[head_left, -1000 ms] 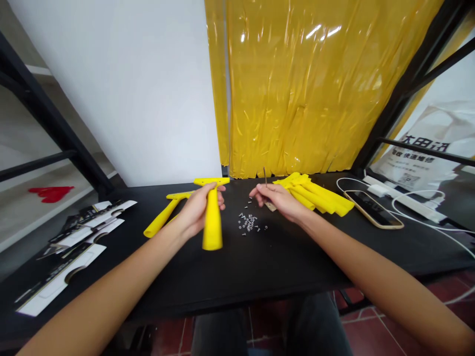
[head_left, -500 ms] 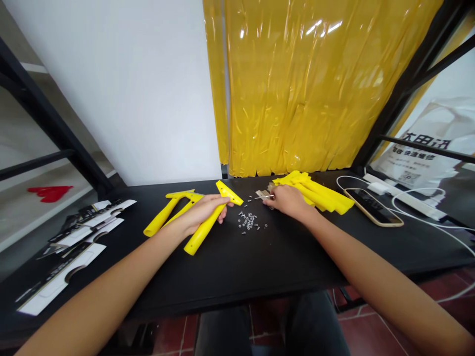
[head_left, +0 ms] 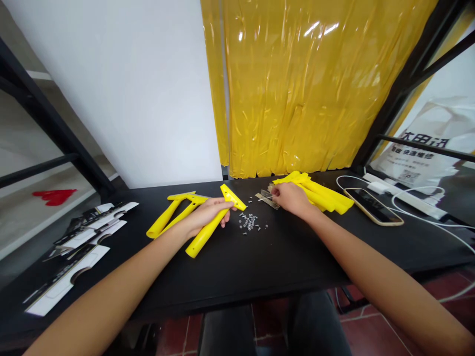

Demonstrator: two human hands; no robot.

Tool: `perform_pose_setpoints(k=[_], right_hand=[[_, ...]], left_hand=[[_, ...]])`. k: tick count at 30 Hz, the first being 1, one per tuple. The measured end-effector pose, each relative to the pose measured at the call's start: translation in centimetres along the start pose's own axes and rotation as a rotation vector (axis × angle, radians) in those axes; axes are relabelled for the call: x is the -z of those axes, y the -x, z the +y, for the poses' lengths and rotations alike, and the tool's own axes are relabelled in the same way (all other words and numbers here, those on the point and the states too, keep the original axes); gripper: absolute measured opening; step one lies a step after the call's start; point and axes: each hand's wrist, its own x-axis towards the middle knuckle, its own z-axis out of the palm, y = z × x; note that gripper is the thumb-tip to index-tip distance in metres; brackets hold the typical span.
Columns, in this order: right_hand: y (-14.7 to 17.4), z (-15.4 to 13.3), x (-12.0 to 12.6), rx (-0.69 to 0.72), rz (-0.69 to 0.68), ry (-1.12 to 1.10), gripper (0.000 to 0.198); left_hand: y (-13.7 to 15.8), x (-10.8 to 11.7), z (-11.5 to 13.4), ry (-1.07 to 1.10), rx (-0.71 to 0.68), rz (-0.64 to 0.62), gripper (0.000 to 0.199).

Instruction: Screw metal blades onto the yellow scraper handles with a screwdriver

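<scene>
1. Cards [head_left: 61,290]: far left of the screws [head_left: 248,222]; black-and-white, print too small to read.
2. Red item [head_left: 55,197]: on shelf, beyond cards, far left of screws.
3. Two loose handles [head_left: 163,217]: left of screws, yellow, partly behind left hand [head_left: 210,212].
4. Left hand: fingers closed round held handle [head_left: 208,232], just left of screws, head tilted up beside them.
5. Flat pieces [head_left: 265,201]: just behind screws, to the right; right hand covers their ends.
6. Right hand [head_left: 291,198]: fingertips pinching thin rod [head_left: 264,198] over those pieces.
7. Handle pile [head_left: 322,195]: right of screws, partly blocked by right hand.
8. Phone [head_left: 373,206], power strip [head_left: 426,205]: well right of screws.
9. Bag [head_left: 419,143]: far right of screws, behind a bar; big Chinese characters partly obscured, smaller "快速维修" readable.
</scene>
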Motion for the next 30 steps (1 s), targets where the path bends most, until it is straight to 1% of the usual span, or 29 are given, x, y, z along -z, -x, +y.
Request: perform_pose_setpoints(k=[2,4,5,6,8,10,13,15,18,20,23,28,30], right_hand=[[0.1,-0.7,0.4,0.004,0.004,-0.302,0.007],[0.4,-1.8,0.4,0.001,-0.065,-0.702,0.017],[0.7,-2.4,0.2,-0.019,-0.113,-0.860,0.024],[1.0,-3.1,-0.1,-0.043,-0.157,-0.969,0.028],[1.7,-4.3,-0.9,-0.071,-0.230,-1.075,0.033],[2.4,-5.2,-1.7,-0.076,-0.250,-1.100,0.036],[3.0,-5.8,-2.3,-0.019,-0.226,-1.048,0.035],[3.1,-5.8,-2.2,0.041,-0.226,-0.965,0.030],[3.3,-6.0,-1.7,0.082,-0.203,-0.874,0.027],[3.3,-6.2,-1.4,0.085,-0.177,-0.867,0.028],[3.4,-6.5,-1.4,0.084,-0.185,-0.882,0.029],[3.5,-6.5,-2.1,0.131,-0.229,-0.911,0.029],[3.6,-6.4,-2.3,0.151,-0.199,-0.918,0.027]], left_hand=[[0.0,-0.1,-0.1,0.013,-0.016,-0.019,0.021],[0.2,-0.4,0.0,0.003,-0.047,-0.052,0.016],[0.3,-0.5,0.1,-0.006,-0.062,-0.070,0.014],[0.4,-0.8,0.2,-0.010,-0.071,-0.085,0.013],[0.6,-1.2,0.4,0.007,-0.072,-0.099,0.012],[0.8,-1.6,0.6,0.041,-0.065,-0.102,0.012],[1.0,-1.9,0.8,0.063,-0.043,-0.086,0.011],[1.1,-2.0,1.0,0.047,-0.021,-0.063,0.012],[1.3,-2.1,1.3,0.000,-0.004,-0.055,0.020],[1.4,-2.2,1.3,-0.043,0.002,-0.065,0.027],[1.5,-2.2,1.3,-0.110,0.010,-0.068,0.036],[1.5,-2.2,1.2,-0.166,-0.005,-0.062,0.038],[1.5,-2.2,1.2,-0.173,-0.020,-0.051,0.039]])
